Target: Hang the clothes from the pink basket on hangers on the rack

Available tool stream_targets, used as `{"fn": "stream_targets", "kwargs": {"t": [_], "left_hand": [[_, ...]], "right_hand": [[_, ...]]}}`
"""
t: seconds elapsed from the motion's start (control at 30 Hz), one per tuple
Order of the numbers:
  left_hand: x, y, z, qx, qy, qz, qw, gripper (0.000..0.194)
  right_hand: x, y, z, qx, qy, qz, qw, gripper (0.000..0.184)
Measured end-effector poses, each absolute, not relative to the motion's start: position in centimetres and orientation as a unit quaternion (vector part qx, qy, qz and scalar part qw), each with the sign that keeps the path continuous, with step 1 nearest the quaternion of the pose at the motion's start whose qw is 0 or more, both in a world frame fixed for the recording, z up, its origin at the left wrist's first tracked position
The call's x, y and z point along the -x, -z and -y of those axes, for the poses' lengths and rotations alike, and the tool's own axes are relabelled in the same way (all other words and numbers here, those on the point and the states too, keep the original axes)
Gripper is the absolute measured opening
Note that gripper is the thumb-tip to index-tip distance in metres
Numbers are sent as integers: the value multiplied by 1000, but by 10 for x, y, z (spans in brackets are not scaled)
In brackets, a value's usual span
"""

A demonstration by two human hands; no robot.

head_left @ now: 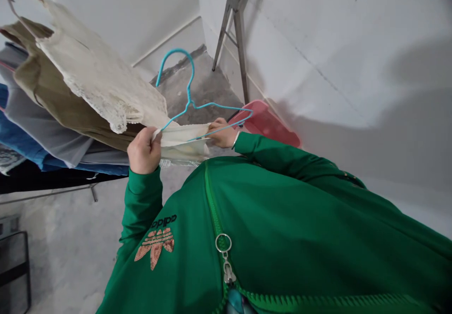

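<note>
Now the left hand (144,150) and right hand (221,134) had their fingers (213,126) pinching a cream cloth (183,143) on a blue wire hanger (189,84), just beside other hanging clothes (49,102).

Hanger (189,90): thin plastic-coated wire, glossy blue. Garment (102,78): matt cream cloth, lace edge.

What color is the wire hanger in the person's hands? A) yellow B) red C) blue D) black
C. The wire hanger is bright blue, and it shows clearly against the cream cloth gripped by the left hand and right hand.
</note>
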State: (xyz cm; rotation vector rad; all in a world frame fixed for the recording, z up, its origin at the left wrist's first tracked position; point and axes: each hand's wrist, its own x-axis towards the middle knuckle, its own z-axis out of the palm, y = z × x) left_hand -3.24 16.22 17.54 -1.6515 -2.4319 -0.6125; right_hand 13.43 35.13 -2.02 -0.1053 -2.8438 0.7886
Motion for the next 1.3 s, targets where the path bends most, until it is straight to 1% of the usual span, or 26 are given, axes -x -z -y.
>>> {"fn": "stream_targets", "kwargs": {"t": [0.1, 0.17, 0.3, 0.4, 0.5, 0.57, 0.63, 0.73, 0.87, 0.97, 1.17, 1.3], "left_hand": [[48, -170, -150, 510, 189, 835, 87, 28], [58, -161, -142, 488, 162, 852, 101, 31], [64, -141, -135, 470, 92, 868, 132, 34], [62, -132, -135, 468, 70, 867, 157, 37], [63, -130, -137, 452, 110, 866, 183, 40], [65, -132, -139, 445, 154, 859, 202, 41], [67, -135, -141, 450, 190, 845, 220, 41], [69, -139, -145, 477, 222, 818, 234, 41], [67, -142, -151, 503, 259, 796, 214, 38], [63, -141, -156, 519, 280, 783, 197, 37], [53, -130, -163, 540, 283, 775, 167, 39], [62, -122, -163, 558, 285, 766, 142, 43]], "right_hand": [[-157, 26, -362, 96, -260, 954, 111, 27], [-170, 31, -369, 112, -260, 950, 132, 25], [-185, 30, -383, 116, -258, 937, 203, 25], [-193, 12, -385, 68, -282, 922, 257, 29], [-202, -15, -379, 29, -341, 893, 293, 30], [-205, -31, -377, 66, -353, 875, 325, 36], [-203, -40, -379, 111, -338, 867, 348, 43], [-190, -45, -391, 128, -290, 886, 338, 50], [-176, -48, -406, 90, -212, 930, 286, 42], [-175, -53, -408, 82, -174, 943, 272, 41], [-179, -62, -392, 95, -205, 922, 316, 35], [-183, -72, -390, 100, -236, 913, 318, 36]]}}
